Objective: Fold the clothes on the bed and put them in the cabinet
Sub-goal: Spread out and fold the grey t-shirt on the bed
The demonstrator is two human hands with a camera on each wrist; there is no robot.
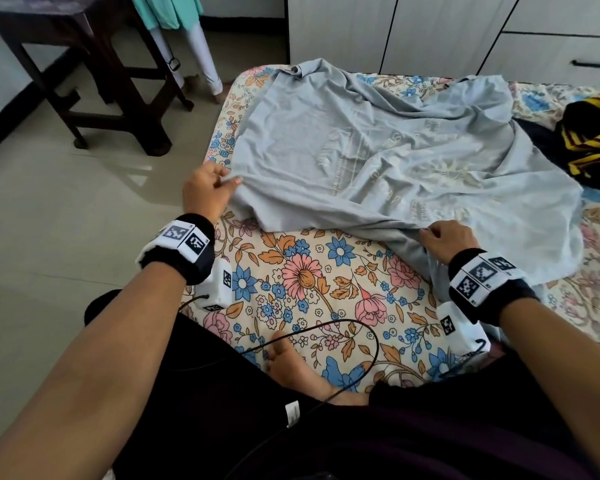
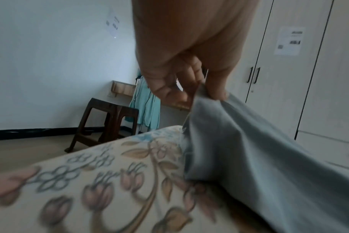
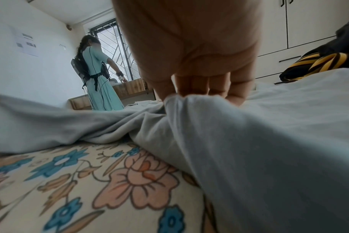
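Observation:
A large pale grey-blue shirt point(image 1: 378, 147) with a faded print lies spread and wrinkled across the floral bed point(image 1: 302, 271). My left hand point(image 1: 207, 190) pinches its near left edge at the bed's side; in the left wrist view my left hand point(image 2: 191, 88) holds the shirt point(image 2: 259, 149) between thumb and fingers. My right hand point(image 1: 445, 239) grips a bunched fold of the shirt's near right part, and in the right wrist view my right hand point(image 3: 199, 88) curls its fingers into the shirt point(image 3: 249, 149). The white cabinet point(image 1: 430, 29) stands beyond the bed.
A black and yellow striped garment point(image 1: 593, 133) lies at the bed's right edge. A dark wooden stool point(image 1: 94, 74) stands on the tiled floor to the left. Another person in a teal dress point(image 3: 99, 75) stands by the window. My own foot point(image 1: 288, 358) and a black cable rest on the bed.

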